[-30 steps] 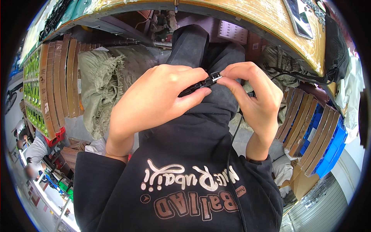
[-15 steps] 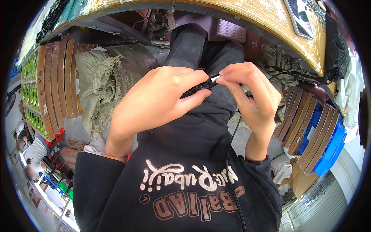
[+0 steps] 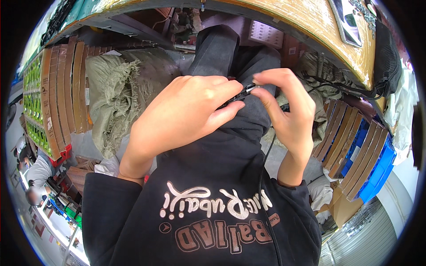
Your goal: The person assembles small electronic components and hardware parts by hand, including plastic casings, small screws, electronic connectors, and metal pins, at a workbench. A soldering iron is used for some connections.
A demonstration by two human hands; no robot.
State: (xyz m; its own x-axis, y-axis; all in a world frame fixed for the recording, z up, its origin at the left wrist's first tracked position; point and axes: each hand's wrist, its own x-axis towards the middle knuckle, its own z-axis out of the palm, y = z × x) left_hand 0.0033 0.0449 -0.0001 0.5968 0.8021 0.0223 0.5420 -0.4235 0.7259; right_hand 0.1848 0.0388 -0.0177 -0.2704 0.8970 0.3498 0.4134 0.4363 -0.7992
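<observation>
black part held in left hand, right hand narrow at its outer end, grip unclear

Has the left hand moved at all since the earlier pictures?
Yes, slightly: the left hand has shifted to the right, away from the greenish woven sack on the floor.

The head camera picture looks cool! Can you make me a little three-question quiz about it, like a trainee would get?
1. What colour is most of the small piece in the left hand? A) green B) black C) yellow
2. True or false: the person's sleeves are black.
3. Fill in: the flat shiny device at the picture's upper right lies on the ____.

Key: 1. B. 2. True. 3. Table.
</observation>
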